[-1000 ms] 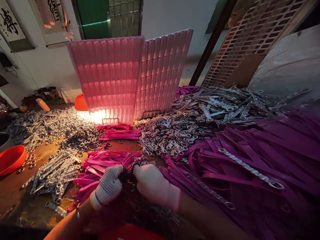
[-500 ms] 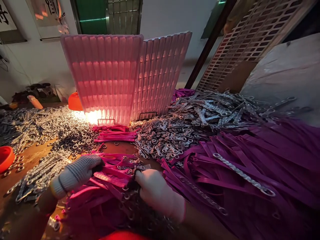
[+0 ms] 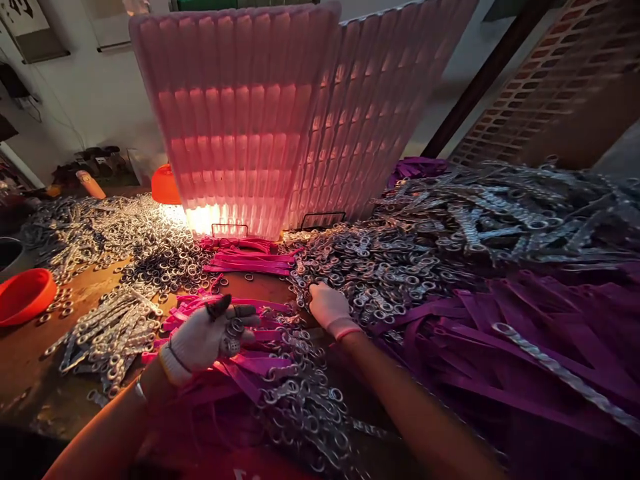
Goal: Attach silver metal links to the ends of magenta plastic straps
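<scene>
My left hand (image 3: 205, 339), in a white glove with dark fingertips, is turned partly palm up with the fingers loosely curled. It holds a few small metal rings (image 3: 233, 333) above the pink-purple straps (image 3: 260, 363). My right hand (image 3: 330, 308), also gloved, reaches to the near edge of a large heap of silver twisted pieces with ringed ends (image 3: 370, 267). Its fingers are drawn together and whatever is between them is hidden. Between my forearms, more ringed metal ends (image 3: 305, 407) lie over the straps.
Two ribbed translucent panels (image 3: 240, 120) stand behind, lit by an orange lamp (image 3: 167, 185). Loose rings (image 3: 170, 263) and twisted metal pieces (image 3: 115, 333) lie at left, near an orange bowl (image 3: 27, 297). Purple straps (image 3: 525, 360) pile up at right.
My right hand has moved away from the straps, up and right to the metal heap. My left hand has turned palm up, showing rings. The view has shifted down and left.
</scene>
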Available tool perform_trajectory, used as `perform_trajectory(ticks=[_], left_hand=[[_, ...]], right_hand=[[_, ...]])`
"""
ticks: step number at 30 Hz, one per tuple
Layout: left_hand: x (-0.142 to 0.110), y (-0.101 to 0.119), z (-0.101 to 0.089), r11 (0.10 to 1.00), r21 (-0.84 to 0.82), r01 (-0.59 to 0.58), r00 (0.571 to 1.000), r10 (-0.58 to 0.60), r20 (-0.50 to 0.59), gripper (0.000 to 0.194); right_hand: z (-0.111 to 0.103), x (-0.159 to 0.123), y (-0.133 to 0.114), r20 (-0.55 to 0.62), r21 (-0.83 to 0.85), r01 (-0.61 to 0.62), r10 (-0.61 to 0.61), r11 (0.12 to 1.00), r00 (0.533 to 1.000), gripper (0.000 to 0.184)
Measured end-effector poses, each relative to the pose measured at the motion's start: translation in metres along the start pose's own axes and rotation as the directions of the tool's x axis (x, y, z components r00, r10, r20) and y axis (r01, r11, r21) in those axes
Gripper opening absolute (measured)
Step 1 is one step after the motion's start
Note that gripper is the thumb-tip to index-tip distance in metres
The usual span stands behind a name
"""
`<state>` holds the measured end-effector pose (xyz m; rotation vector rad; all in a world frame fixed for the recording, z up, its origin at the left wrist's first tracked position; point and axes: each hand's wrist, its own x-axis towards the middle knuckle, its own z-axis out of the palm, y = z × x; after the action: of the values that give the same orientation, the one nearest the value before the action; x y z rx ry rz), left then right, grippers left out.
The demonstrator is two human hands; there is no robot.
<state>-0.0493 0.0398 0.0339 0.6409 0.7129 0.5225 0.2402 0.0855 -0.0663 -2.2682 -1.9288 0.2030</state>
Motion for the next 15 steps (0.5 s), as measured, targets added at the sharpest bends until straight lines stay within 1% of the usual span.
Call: perform_trajectory(ticks=[3, 5, 7, 9, 10, 11, 12, 13, 14, 15], left_hand=[[-0.003, -0.010, -0.008, 0.976, 0.131, -0.171, 0.985, 0.165, 0.053, 0.059], [-0.005, -0.015, -0.009, 0.931, 0.269, -0.247, 0.968, 0.251, 0.018, 0.055], [-0.005, -0.018, -0.003, 0.875, 0.421, -0.240, 0.952, 0.297, -0.074, 0.039], [-0.004, -0.019, 0.005, 0.833, 0.517, -0.194, 0.939, 0.311, -0.149, 0.026], [-0.004, -0.020, 0.010, 0.827, 0.535, -0.173, 0.938, 0.303, -0.166, 0.025], [-0.003, -0.021, 0.014, 0.835, 0.530, -0.152, 0.944, 0.281, -0.172, 0.025], [-0.002, -0.023, 0.018, 0.851, 0.508, -0.132, 0.955, 0.247, -0.166, 0.025], [0.000, -0.024, 0.021, 0.873, 0.475, -0.116, 0.966, 0.211, -0.151, 0.025], [0.000, -0.026, 0.024, 0.895, 0.434, -0.106, 0.975, 0.180, -0.133, 0.023], [0.001, -0.028, 0.027, 0.915, 0.391, -0.098, 0.981, 0.155, -0.118, 0.021]], right_hand=[[0.003, -0.005, 0.007, -0.075, 0.070, 0.044, -0.039, 0.997, 0.996, 0.027], [0.000, -0.014, 0.006, -0.129, 0.132, 0.096, -0.079, 0.987, 0.989, 0.032], [-0.009, -0.029, -0.002, -0.166, 0.199, 0.151, -0.119, 0.968, 0.979, 0.037], [-0.024, -0.050, -0.019, -0.202, 0.322, 0.251, -0.193, 0.913, 0.960, 0.036], [-0.032, -0.062, -0.029, -0.233, 0.397, 0.326, -0.249, 0.858, 0.940, 0.034], [-0.041, -0.074, -0.040, -0.276, 0.450, 0.415, -0.319, 0.791, 0.907, 0.032], [-0.049, -0.085, -0.051, -0.315, 0.445, 0.503, -0.397, 0.741, 0.862, 0.033], [-0.056, -0.095, -0.061, -0.340, 0.393, 0.582, -0.475, 0.712, 0.811, 0.035], [-0.062, -0.103, -0.070, -0.345, 0.308, 0.643, -0.548, 0.701, 0.762, 0.036], [-0.066, -0.110, -0.077, -0.327, 0.207, 0.685, -0.611, 0.698, 0.721, 0.035]])
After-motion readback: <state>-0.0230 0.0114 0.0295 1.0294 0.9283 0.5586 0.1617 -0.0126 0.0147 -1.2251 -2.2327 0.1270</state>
